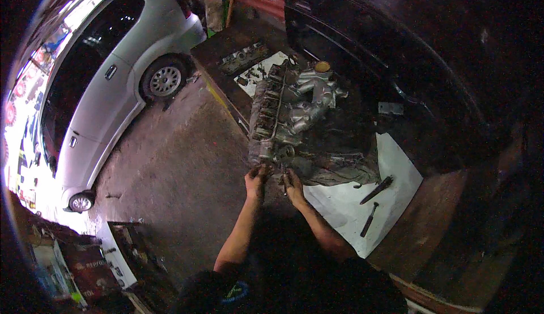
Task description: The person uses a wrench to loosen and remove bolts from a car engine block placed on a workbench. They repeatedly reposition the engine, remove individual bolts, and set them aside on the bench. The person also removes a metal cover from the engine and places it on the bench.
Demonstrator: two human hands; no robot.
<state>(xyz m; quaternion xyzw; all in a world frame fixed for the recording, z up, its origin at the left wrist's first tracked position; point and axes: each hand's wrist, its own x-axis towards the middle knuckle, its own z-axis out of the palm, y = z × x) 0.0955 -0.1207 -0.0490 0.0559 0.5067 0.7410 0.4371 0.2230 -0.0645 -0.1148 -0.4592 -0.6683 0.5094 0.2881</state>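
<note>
A greasy metal engine cylinder head (266, 110) lies lengthwise in front of me. A silvery cast intake manifold (311, 101) is on its right side. At the near end of the head, my left hand (258, 180) has its fingers curled in against the metal; whatever is between them is hidden. Just to its right, my right hand (293, 188) is closed around a thin, dark, upright rod-like piece (284, 185), too small to identify. Both hands are close together below a round metal fitting (283, 154) on the head's end.
Grimy cloth (334, 175) lies beside the head. On a white sheet (396, 161) rest a dark brush (377, 190) and a dark-handled tool (369, 220). Another metal part (243, 59) and small pieces on white card (246, 87) are farther back. A silver car (124, 59) stands left.
</note>
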